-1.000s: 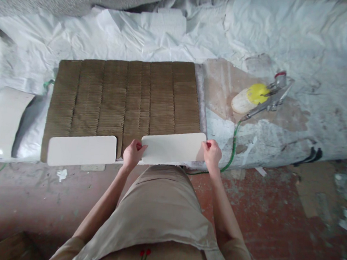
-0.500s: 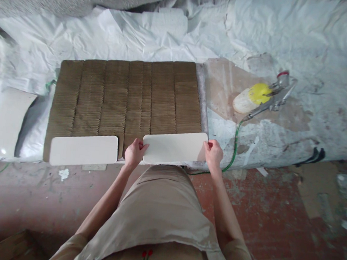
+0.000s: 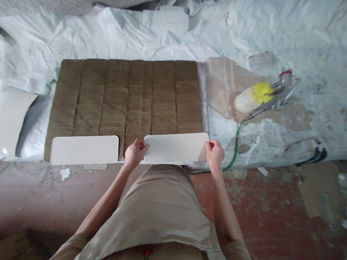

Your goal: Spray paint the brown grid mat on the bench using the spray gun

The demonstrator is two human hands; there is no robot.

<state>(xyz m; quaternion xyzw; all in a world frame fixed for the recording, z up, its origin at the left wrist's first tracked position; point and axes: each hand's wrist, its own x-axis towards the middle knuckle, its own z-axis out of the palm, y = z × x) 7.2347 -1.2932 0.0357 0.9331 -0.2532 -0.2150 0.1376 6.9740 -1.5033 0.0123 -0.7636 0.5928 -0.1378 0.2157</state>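
Head view shows a bench (image 3: pixel 288 43) draped in white sheeting, with a brown ribbed mat (image 3: pixel 128 98) spread across it. Two white panels lie at the mat's near edge. The right panel (image 3: pixel 176 147) is gripped at both short ends: left hand (image 3: pixel 135 153) and right hand (image 3: pixel 215 153), fingers curled shut on it. The left panel (image 3: pixel 84 150) lies free beside it. A spray gun (image 3: pixel 264 98) rests well apart.

Cream panel (image 3: pixel 176 148), ribbed brown slab stack (image 3: pixel 128 96)
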